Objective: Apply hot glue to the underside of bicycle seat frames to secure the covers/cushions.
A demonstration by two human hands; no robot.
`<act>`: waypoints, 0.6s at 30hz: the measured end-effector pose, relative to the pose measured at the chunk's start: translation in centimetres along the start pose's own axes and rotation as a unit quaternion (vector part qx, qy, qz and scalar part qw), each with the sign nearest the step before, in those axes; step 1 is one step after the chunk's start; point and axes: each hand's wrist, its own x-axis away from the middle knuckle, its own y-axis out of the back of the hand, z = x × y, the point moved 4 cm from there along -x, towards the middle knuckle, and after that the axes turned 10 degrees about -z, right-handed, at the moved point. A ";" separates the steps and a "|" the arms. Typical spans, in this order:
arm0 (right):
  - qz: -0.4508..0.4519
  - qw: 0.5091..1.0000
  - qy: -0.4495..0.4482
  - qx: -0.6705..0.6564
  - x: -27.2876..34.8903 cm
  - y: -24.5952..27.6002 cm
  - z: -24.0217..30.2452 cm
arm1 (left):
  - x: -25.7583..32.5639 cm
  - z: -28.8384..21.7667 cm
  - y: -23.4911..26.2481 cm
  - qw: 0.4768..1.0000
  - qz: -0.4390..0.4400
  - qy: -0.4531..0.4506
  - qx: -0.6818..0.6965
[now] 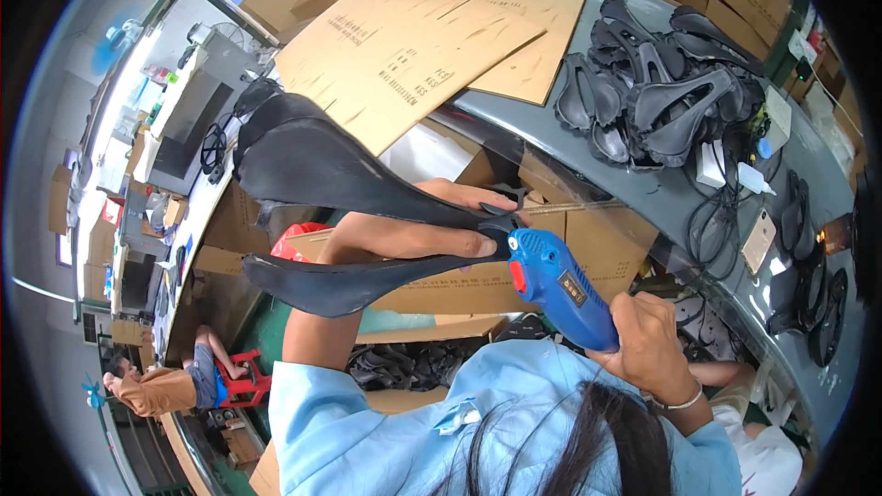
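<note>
In front of me is a black bicycle saddle cover (312, 152), its two long wings spread apart and its narrow nose pointing right. My left hand (413, 231) reaches between the wings and pinches the nose, thumb on the near side. Against that nose end sits the head of a blue handheld power tool (562, 287) with a red switch. My right hand (643, 344) is closed round the tool's lower end. What the tool's working tip touches is hidden by its housing.
Several black saddle covers (684, 96) lie heaped on the grey table (551, 133), beside cardboard sheets (395, 55). A phone (759, 241), cables (715, 243) and a small white bottle (755, 179) are at right. Below stands an open carton (413, 400) of black parts. A person (170, 386) sits far left.
</note>
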 end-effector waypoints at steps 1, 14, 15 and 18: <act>0.002 1.000 0.001 -0.011 -0.1 0.0 0.1 | -0.3 0.7 0.0 1.000 -0.002 0.000 -0.001; -0.024 0.991 -0.086 -0.101 0.7 -2.0 0.3 | -1.3 -1.0 -1.0 0.982 -0.062 -0.100 -0.150; -0.027 0.991 -0.084 -0.101 0.7 -1.9 0.3 | -0.2 -0.9 0.0 0.991 -0.112 -0.063 -0.046; -0.028 0.993 -0.080 -0.086 0.5 -1.9 0.2 | 2.4 -2.8 2.1 0.896 -0.236 -0.356 0.121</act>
